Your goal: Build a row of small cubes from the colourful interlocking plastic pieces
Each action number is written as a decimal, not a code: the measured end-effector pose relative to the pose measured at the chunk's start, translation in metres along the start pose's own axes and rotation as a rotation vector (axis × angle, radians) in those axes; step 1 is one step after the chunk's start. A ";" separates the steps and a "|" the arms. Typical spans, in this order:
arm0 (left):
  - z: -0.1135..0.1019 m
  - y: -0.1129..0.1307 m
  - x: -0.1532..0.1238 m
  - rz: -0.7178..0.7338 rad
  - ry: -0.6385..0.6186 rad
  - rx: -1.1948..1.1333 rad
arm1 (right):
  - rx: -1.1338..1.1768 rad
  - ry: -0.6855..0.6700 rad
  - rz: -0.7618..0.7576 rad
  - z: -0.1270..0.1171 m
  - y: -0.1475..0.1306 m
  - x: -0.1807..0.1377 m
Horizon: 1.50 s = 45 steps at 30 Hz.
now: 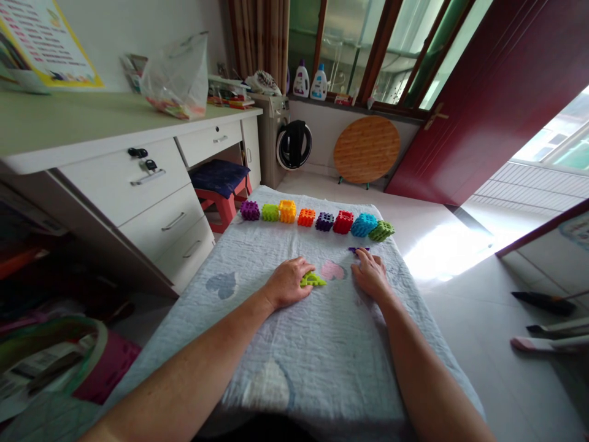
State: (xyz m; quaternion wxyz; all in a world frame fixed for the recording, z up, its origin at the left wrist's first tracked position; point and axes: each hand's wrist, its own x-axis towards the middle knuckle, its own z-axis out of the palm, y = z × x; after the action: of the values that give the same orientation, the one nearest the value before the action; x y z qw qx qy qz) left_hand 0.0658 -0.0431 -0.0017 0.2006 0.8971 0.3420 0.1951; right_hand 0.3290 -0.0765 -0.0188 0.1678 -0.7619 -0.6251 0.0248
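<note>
My left hand (289, 282) is closed on a lime-green toothed building piece (313, 280), whose pointed end sticks out to the right. Farther right, my right hand (370, 273) reaches over the cloth with its fingertips at a flat dark-purple piece (359, 249); whether they grip it or only touch it I cannot make out. Beyond both hands runs a row of block cubes: purple (250, 210), lime (270, 212), yellow (288, 211), orange (306, 217), dark purple (324, 221), red (343, 221), blue (364, 224) and green (381, 231).
A pale blue cloth (257, 331) covers the table. Left stands a white desk (138, 129) with a plastic bag (177, 80) on top, and a red stool (223, 205) beside it. Behind are a washing machine (271, 135), a round wooden board (367, 149) and a dark red door (478, 92).
</note>
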 end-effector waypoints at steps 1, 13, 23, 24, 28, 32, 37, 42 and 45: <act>-0.001 0.000 -0.001 -0.010 -0.003 -0.005 | -0.022 -0.017 0.015 0.000 -0.002 0.000; -0.003 -0.005 -0.005 -0.091 0.088 -0.056 | -0.021 -0.020 -0.146 -0.006 -0.011 -0.005; -0.011 -0.013 -0.007 -0.175 0.069 -0.007 | 0.081 -0.047 -0.287 -0.005 -0.020 -0.011; -0.012 -0.014 -0.007 -0.185 0.064 -0.001 | 0.084 -0.048 -0.291 -0.004 -0.020 -0.011; -0.012 -0.017 -0.008 -0.165 0.024 0.027 | 0.086 -0.048 -0.291 -0.003 -0.018 -0.011; -0.010 -0.016 -0.009 -0.101 -0.035 0.087 | 0.075 -0.047 -0.282 -0.003 -0.019 -0.011; -0.015 -0.008 -0.010 -0.113 -0.070 0.154 | 0.075 -0.050 -0.275 -0.005 -0.021 -0.012; -0.021 -0.001 -0.011 -0.114 -0.080 0.172 | 0.086 -0.056 -0.286 -0.005 -0.020 -0.012; -0.021 0.000 -0.012 -0.076 -0.104 0.213 | 0.084 -0.058 -0.283 -0.004 -0.019 -0.012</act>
State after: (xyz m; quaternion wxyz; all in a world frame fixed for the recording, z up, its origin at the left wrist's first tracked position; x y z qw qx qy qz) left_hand 0.0470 -0.0465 0.0130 0.1287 0.9086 0.3837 0.1033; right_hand 0.3096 -0.0859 -0.0115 0.1832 -0.6574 -0.7293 0.0490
